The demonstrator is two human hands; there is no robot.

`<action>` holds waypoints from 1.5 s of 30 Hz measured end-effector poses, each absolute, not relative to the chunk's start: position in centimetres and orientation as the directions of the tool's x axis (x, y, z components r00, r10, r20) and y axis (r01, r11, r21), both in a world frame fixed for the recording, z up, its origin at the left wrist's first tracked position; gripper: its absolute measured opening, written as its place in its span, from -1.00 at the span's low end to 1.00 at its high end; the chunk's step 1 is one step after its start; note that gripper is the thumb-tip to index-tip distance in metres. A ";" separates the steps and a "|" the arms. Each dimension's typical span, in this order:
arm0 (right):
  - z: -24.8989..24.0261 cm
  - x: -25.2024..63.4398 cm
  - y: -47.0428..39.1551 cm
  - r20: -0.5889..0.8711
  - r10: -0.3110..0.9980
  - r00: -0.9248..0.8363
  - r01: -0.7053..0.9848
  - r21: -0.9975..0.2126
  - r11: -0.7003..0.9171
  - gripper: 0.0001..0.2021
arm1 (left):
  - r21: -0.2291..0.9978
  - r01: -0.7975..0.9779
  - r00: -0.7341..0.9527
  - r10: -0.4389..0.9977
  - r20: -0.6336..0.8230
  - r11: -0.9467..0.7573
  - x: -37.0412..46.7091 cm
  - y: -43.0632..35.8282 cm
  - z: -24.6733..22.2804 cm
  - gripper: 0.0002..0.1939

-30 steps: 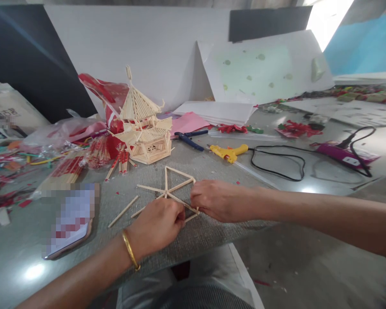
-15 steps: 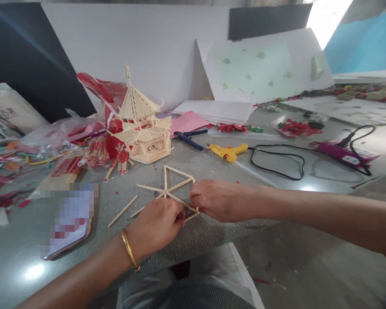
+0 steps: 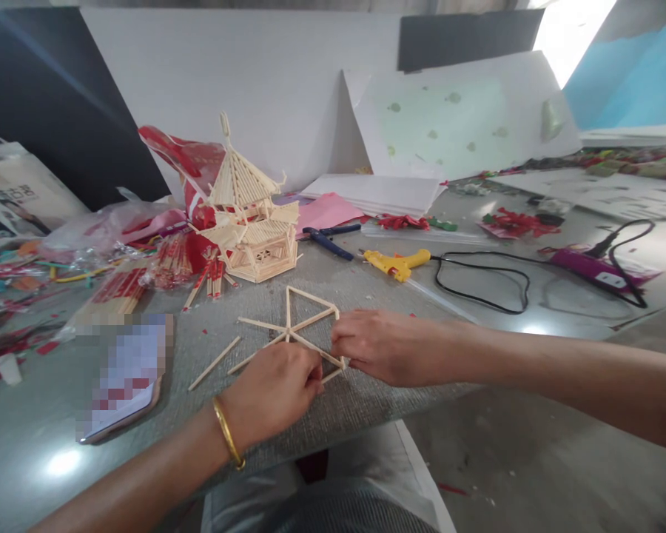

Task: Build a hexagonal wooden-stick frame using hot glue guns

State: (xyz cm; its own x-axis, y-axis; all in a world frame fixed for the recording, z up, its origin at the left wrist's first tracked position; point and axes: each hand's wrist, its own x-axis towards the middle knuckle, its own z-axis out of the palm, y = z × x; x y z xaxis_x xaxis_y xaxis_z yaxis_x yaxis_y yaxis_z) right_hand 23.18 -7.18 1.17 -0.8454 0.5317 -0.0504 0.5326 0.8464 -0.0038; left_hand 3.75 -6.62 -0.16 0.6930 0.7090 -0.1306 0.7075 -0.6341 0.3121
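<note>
A flat spoked frame of thin wooden sticks [image 3: 309, 320] lies on the table, its spokes meeting at one hub and several of its outer edges joined. My left hand [image 3: 280, 381], with a gold bangle at the wrist, is closed over the frame's near side, fingers curled at a lower stick and hiding part of it. On the frame's right side my right hand [image 3: 374, 344] pinches the edge stick near a corner; its fingertips are partly hidden. One loose wooden stick [image 3: 214, 363] lies apart to the left of the frame.
Behind the frame stands a stick-built pagoda model [image 3: 255, 222]. Blue pliers [image 3: 330, 240] and a yellow glue gun [image 3: 397, 263] with a black cord lie further right, near a purple power strip [image 3: 593, 268]. A phone [image 3: 127, 377] and red-wrapped stick bundles [image 3: 119, 289] lie left.
The view has shifted very slightly, so everything sits a little further right. Both hands keep their places on the stick frame.
</note>
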 end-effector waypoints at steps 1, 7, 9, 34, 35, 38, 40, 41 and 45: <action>1.0 23.2 -7.2 -0.032 0.527 -0.849 0.527 -0.007 0.850 -0.82 | 0.304 0.706 0.696 0.707 -0.126 -0.640 3.8 -6.6 -0.2 -0.85; 0.6 23.2 -7.1 -0.044 0.540 -0.841 0.540 0.014 0.842 -0.85 | 0.248 0.688 0.719 0.686 -0.109 -0.682 3.9 -6.7 -0.2 -0.80; 0.6 23.2 -7.1 -0.069 0.547 -0.834 0.547 0.018 0.837 -0.87 | 0.232 0.690 0.718 0.688 -0.103 -0.685 4.0 -6.7 0.0 -0.80; 2.2 38.4 1.6 0.037 0.941 -0.337 0.941 -0.023 0.338 -0.48 | 0.664 0.661 0.522 0.850 -0.073 -0.350 -0.4 -5.3 1.0 -0.78; 1.9 38.4 1.5 0.026 0.937 -0.349 0.936 -0.026 0.350 -0.48 | 0.680 0.657 0.517 0.851 -0.091 -0.326 -1.0 -5.3 0.7 -0.77; 1.6 38.5 1.5 0.003 0.925 -0.380 0.924 -0.033 0.380 -0.50 | 0.715 0.648 0.492 0.860 -0.133 -0.260 -2.5 -5.4 -0.3 -0.74; 1.6 38.6 1.4 0.001 0.920 -0.392 0.919 -0.035 0.392 -0.53 | 0.736 0.640 0.484 0.859 -0.165 -0.220 -3.2 -5.3 -0.8 -0.72; 1.5 38.6 1.4 0.007 0.918 -0.396 0.917 -0.036 0.396 -0.54 | 0.746 0.635 0.480 0.859 -0.177 -0.201 -3.4 -5.2 -1.0 -0.70; 1.3 38.4 1.1 0.088 0.926 -0.366 0.928 -0.034 0.370 -0.61 | 0.779 0.610 0.469 0.859 -0.206 -0.146 -3.7 -4.9 -1.4 -0.68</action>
State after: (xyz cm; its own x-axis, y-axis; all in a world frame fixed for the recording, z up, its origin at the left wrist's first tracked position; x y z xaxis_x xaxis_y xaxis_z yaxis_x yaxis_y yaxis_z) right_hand 38.43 1.13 1.31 -0.3660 0.9265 0.0878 0.9284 0.3700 -0.0338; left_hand -3.69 -4.86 -1.37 0.4691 0.8589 -0.2057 0.6098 -0.1465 0.7789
